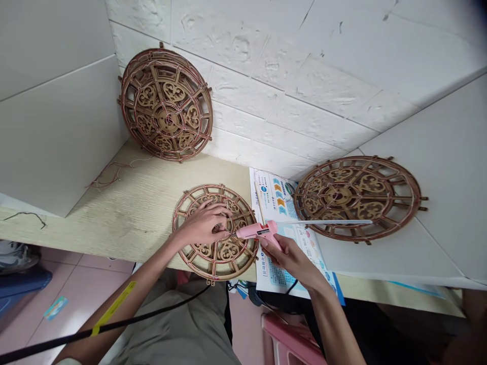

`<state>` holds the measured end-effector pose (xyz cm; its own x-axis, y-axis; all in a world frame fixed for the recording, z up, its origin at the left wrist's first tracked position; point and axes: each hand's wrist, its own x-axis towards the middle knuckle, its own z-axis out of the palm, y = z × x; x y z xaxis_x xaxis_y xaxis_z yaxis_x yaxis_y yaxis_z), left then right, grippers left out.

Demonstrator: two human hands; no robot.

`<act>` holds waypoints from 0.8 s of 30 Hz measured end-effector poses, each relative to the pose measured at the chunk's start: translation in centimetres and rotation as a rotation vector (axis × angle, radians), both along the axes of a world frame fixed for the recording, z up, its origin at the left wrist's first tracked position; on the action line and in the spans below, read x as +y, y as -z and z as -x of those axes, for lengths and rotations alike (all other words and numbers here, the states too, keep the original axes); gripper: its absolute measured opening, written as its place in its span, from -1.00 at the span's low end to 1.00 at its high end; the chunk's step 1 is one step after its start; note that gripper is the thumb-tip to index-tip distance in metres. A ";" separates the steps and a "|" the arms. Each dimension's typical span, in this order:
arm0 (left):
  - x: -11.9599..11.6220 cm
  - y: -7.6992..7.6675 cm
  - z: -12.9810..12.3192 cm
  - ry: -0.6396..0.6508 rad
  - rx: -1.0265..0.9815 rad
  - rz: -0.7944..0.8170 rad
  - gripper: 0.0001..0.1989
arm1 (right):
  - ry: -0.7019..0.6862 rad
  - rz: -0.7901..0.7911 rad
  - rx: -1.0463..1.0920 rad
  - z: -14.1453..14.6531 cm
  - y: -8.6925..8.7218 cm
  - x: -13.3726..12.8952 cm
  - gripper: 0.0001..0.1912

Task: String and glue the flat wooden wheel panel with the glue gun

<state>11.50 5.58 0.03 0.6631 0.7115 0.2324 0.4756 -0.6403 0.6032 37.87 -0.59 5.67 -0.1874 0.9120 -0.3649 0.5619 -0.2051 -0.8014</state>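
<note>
Head view: wooden tabletop (129, 203), white wall (274, 66)

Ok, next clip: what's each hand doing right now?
Left hand: open, fingers spread on the wooden wheel.
Right hand: closed, holding a pink glue gun.

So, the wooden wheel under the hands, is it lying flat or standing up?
Flat: the wooden wheel rests on the wooden board.

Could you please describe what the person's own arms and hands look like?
The left hand, right hand, left forearm and right forearm are bare, without gloves. A yellow strip lies along the left forearm, crossed by a black cable; a pale sleeve shows near the left elbow.
</note>
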 end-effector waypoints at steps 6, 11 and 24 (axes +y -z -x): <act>-0.1 -0.3 0.0 -0.008 0.024 0.013 -0.82 | 0.003 0.010 0.037 -0.3 0.1 -0.1 -0.35; -0.1 -0.4 0.0 -0.009 0.024 0.017 -0.79 | -0.002 0.021 0.038 -0.5 0.2 -0.1 -0.36; -0.1 0.0 0.0 -0.016 0.007 0.002 -0.83 | -0.009 0.029 0.053 -0.6 0.3 -0.1 -0.36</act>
<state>11.52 5.49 0.06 0.6533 0.7223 0.2269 0.4897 -0.6317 0.6009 38.44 -0.66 5.41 -0.2153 0.8995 -0.3802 0.5209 -0.2235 -0.8238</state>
